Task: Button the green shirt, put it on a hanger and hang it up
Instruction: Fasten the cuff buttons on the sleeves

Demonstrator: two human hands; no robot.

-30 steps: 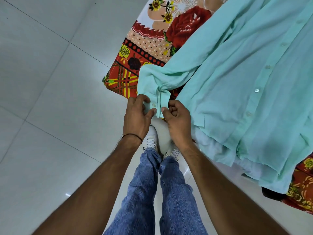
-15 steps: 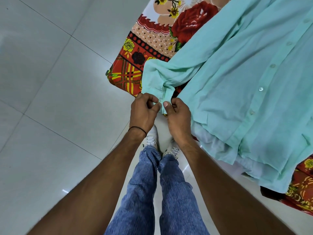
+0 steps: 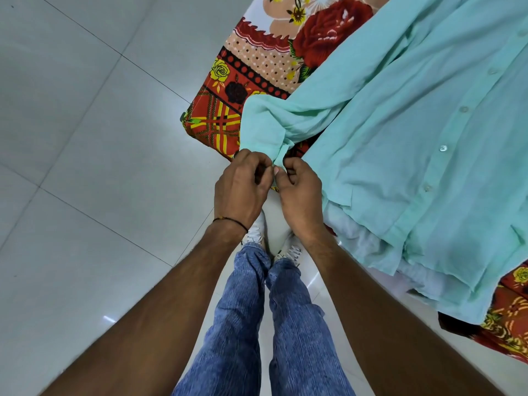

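Left hand (image 3: pixel 240 185) and right hand (image 3: pixel 300 190) were both pinched on the sleeve cuff (image 3: pixel 275 164) of the green shirt (image 3: pixel 400 144), spread on the floral bedsheet (image 3: pixel 251 78); fastening well likely required a taut, aligned cuff

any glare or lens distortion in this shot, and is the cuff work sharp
Head view: soft glare patches on the tiled floor; wide-angle bending stretches the forearms at the frame bottom; the left hand and right hand at the sleeve cuff look reasonably sharp.

Glossy pale floor tiles (image 3: pixel 85 167); floral bedsheet (image 3: pixel 257 58).
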